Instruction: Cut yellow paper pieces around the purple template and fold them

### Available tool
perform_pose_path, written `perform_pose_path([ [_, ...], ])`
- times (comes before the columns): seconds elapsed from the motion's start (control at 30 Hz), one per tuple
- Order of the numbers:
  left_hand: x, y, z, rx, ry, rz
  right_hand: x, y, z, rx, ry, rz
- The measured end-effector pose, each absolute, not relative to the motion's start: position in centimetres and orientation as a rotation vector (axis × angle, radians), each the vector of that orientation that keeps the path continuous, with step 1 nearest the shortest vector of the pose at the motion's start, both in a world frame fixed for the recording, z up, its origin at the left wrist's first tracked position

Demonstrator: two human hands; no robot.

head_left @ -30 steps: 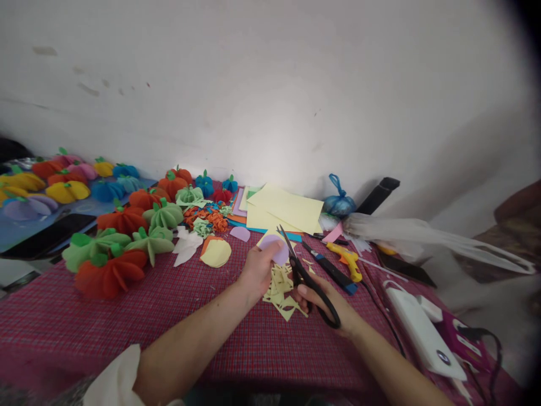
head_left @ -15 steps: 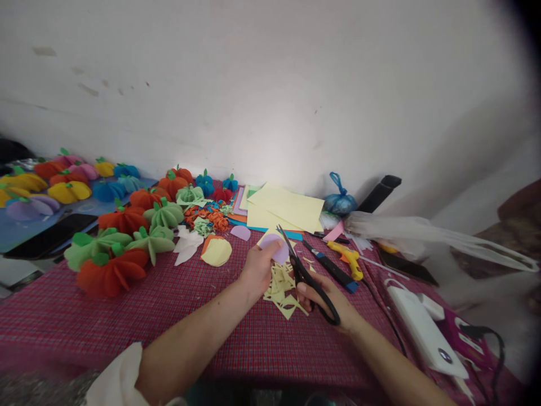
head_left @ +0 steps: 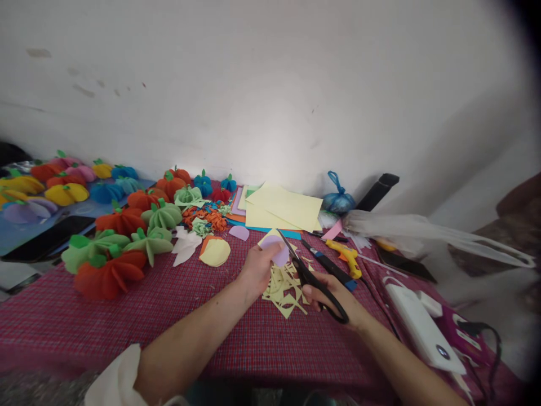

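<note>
My left hand (head_left: pixel 258 268) pinches a small lilac paper round (head_left: pixel 276 250) backed by pale yellow paper, held just above the red checked tablecloth (head_left: pixel 177 316). My right hand (head_left: pixel 333 298) grips black scissors (head_left: pixel 310 275), fingers through the handles, blades pointing up and left against the right edge of the lilac round. Pale yellow offcuts (head_left: pixel 285 287) lie on the cloth between and below the two hands.
Paper pumpkins (head_left: pixel 110 269) in orange, green, blue and yellow crowd the left. Yellow sheets (head_left: pixel 287 208), cut paper rounds (head_left: pixel 215 252), a yellow glue gun (head_left: pixel 345 258), a blue-handled cutter (head_left: pixel 327 265), a white device (head_left: pixel 422 332), a blue bag (head_left: pixel 339 200) and a phone (head_left: pixel 51 234) lie around.
The scissors and my right hand have shifted slightly right and the blades have worked along the round's edge. My left hand holds the paper in nearly the same spot.
</note>
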State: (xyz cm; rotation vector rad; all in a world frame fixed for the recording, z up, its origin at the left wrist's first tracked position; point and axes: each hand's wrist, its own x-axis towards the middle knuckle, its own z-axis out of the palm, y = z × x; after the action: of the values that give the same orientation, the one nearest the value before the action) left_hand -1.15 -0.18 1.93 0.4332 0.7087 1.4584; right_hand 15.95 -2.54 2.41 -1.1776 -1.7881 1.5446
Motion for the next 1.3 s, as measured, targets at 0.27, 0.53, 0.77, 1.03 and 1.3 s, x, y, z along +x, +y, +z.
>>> perform_pose_path([
  [0.27, -1.2, -0.2, 2.0, 0.457, 0.714, 1.451, 16.2, -2.5, 2.8, -1.159, -1.842, 1.524],
  [0.53, -1.1, -0.2, 1.9, 0.459, 0.719, 1.417, 16.9, -2.5, 3.3, -1.209, -1.91, 1.46],
  [0.77, -1.1, -0.2, 1.7, 0.446, 0.701, 1.376, 17.7, -2.3, 2.9, -1.214, -1.941, 1.482],
  [1.03, -1.0, -0.2, 1.4, 0.495, 0.732, 1.33, 19.1, -2.2, 2.7, -1.189, -2.005, 1.463],
  [1.3, -0.9, -0.6, 1.6, 0.55, 0.749, 1.271, 19.0, -2.5, 2.5, -1.12, -2.021, 1.501],
])
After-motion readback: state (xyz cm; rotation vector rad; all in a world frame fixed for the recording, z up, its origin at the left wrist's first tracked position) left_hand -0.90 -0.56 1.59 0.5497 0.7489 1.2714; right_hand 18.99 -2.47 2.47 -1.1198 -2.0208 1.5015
